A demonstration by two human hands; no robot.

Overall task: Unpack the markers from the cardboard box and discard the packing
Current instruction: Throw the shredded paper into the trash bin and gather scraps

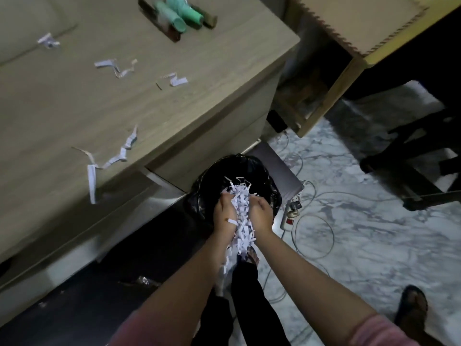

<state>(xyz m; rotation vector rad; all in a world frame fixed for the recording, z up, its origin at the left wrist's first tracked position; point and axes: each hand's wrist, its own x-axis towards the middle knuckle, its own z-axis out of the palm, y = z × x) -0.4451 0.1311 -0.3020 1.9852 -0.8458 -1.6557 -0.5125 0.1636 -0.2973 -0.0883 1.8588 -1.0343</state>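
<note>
Both hands, left hand (224,216) & right hand (262,216), cupped round shredded paper (242,208) over bin (207,186); bin inside too dark.

Your left hand (224,216) and right hand (262,216) are bare, with no gloves, rings or watch showing; your forearms are uncovered up to short pink sleeves, the left sleeve (129,330) blurred at the bottom edge, the right sleeve (389,330) showing a soft, slightly fuzzy knit; below your arms you wear dark trousers (249,308), plain and without visible markings; your right foot (411,313) sits in a dark open sandal with a wide strap, toes exposed; your other foot (252,257) shows only as a sliver of similar strap.
</note>
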